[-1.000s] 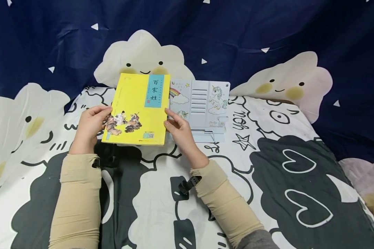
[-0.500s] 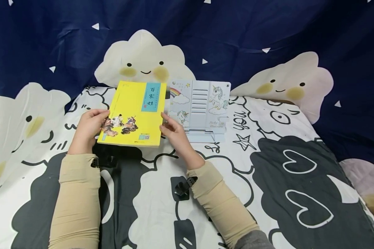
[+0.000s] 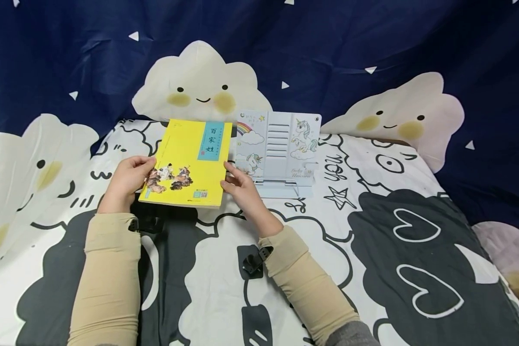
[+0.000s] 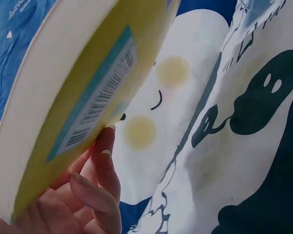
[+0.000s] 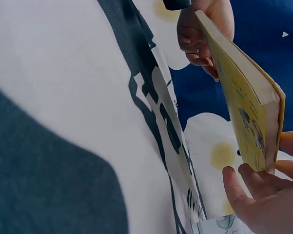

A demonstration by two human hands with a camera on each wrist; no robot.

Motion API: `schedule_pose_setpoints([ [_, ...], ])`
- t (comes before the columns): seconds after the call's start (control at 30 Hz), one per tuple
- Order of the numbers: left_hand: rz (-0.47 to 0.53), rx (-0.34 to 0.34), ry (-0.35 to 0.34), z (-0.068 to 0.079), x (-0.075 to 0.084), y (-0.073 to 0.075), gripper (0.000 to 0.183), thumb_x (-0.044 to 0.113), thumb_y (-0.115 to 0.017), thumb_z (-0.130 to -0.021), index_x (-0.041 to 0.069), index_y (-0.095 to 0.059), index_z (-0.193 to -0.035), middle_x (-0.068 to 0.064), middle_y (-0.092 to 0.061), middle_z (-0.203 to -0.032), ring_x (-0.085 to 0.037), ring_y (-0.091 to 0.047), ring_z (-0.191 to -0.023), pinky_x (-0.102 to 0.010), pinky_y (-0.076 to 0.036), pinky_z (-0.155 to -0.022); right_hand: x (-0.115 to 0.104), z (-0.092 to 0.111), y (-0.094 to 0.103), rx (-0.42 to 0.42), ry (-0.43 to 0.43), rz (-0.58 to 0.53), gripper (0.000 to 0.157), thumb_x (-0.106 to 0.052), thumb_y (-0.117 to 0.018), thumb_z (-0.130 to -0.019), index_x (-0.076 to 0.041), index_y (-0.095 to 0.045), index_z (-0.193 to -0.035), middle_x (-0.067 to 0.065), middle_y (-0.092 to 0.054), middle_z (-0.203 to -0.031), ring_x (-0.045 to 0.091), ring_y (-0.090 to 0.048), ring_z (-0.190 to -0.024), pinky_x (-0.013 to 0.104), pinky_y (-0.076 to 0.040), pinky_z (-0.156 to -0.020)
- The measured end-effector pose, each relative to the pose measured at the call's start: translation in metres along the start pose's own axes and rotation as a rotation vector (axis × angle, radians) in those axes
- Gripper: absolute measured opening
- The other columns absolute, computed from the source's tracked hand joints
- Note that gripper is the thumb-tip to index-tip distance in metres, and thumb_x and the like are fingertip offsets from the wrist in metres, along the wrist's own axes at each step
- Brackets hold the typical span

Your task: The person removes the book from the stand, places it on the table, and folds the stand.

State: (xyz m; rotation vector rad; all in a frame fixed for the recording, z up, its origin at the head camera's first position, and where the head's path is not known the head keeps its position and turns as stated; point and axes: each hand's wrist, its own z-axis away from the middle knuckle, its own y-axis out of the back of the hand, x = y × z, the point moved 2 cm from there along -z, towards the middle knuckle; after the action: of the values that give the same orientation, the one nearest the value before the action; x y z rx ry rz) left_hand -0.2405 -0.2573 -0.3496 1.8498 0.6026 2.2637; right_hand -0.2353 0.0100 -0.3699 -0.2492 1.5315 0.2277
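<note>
A yellow paperback book (image 3: 186, 144) with a blue title strip is held up, tilted, above the patterned cloth. My left hand (image 3: 127, 182) pinches its left edge, and my right hand (image 3: 250, 197) holds the right edge between thumb and fingers. From the left wrist, the back cover shows a barcode label (image 4: 97, 100), with fingertips (image 4: 106, 139) resting against that cover. In the right wrist view the book's page block (image 5: 248, 73) faces me, slightly parted from one cover. Just right of the book stands a pale unicorn-print book stand (image 3: 278, 144), its left edge close to the book.
A black-and-white cartoon cloth (image 3: 225, 278) covers the surface below. Behind it hangs a dark blue cloth (image 3: 328, 43) with printed clouds. The stand has a wire holder (image 3: 281, 182) along its lower front. Small black wrist cameras (image 3: 254, 259) sit on both forearms.
Both hands have brought the book lower and slightly left, away from the stand, uncovering more of the stand's left side. Both hands keep their hold; the stand stays put.
</note>
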Motion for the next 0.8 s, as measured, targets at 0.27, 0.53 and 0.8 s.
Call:
schedule_pose_setpoints([
  [0.27, -0.03, -0.007, 0.033, -0.002, -0.004, -0.004, 0.051, 0.039, -0.047, -0.104, -0.001, -0.051, -0.137, 0.005, -0.055, -0.095, 0.001, -0.055, -0.07, -0.017, -0.051, -0.063, 0.008, -0.001, 0.002, -0.011, -0.016, 0.021, 0.057, -0.004, -0.054, -0.099, -0.011, -0.036, -0.154, 0.008, -0.035, -0.159, 0.029, -0.049, -0.136, 0.038, -0.05, -0.105],
  [0.53, -0.053, -0.023, 0.034, -0.006, -0.011, -0.005, 0.051, 0.039, -0.047, -0.104, 0.0, -0.051, -0.137, 0.004, -0.055, -0.096, 0.0, -0.055, -0.073, -0.017, -0.05, -0.065, 0.014, -0.001, 0.003, -0.015, -0.028, 0.06, 0.058, -0.006, -0.055, -0.1, -0.012, -0.036, -0.154, 0.013, -0.043, -0.152, 0.028, -0.05, -0.135, 0.038, -0.049, -0.106],
  [0.8, -0.1, -0.037, 0.036, -0.008, -0.016, -0.005, 0.051, 0.038, -0.045, -0.105, -0.002, -0.052, -0.136, -0.002, -0.055, -0.103, -0.002, -0.054, -0.076, -0.017, -0.048, -0.067, 0.017, -0.001, 0.002, -0.035, -0.067, 0.071, 0.058, -0.007, -0.055, -0.1, -0.014, -0.034, -0.155, 0.014, -0.047, -0.149, 0.025, -0.049, -0.137, 0.037, -0.048, -0.107],
])
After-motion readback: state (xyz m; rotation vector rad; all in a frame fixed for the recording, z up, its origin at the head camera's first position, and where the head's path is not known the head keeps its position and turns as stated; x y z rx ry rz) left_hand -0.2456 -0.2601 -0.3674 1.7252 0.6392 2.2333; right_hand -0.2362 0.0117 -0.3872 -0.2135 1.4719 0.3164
